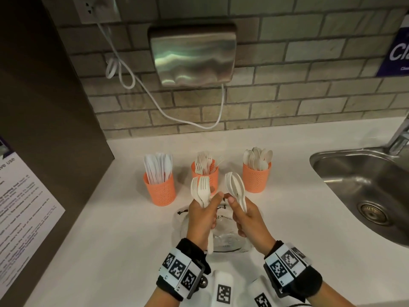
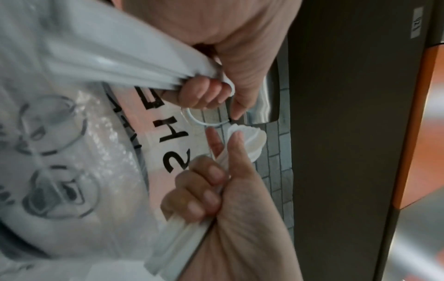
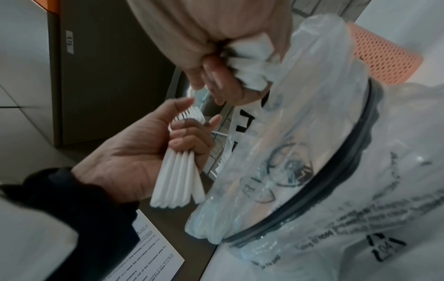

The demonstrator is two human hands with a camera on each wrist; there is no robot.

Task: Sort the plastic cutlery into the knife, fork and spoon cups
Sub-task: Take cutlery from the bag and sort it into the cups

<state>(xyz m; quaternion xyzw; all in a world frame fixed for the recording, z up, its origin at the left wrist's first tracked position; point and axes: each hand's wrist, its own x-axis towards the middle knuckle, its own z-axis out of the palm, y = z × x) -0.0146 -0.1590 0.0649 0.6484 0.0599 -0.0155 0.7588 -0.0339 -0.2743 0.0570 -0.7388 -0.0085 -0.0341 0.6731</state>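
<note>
Left hand [image 1: 202,214] grips a fistful of forks [image 1: 200,190], right hand [image 1: 244,214] clamps a bunch of spoons [image 1: 235,187], both above the plastic bag [image 1: 218,238]. Best bet: drop handles-first, forks into the middle fork cup [image 1: 205,173], spoons into the right-hand spoon cup [image 1: 256,177].

Knife cup [image 1: 159,189] left, fork cup [image 1: 205,173] middle, spoon cup [image 1: 256,177] right

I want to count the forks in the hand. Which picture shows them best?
The head view: the forks fan out, tines up, in the left hand. The right wrist view shows mostly handles; the left wrist view shows only blurred handles.
</note>
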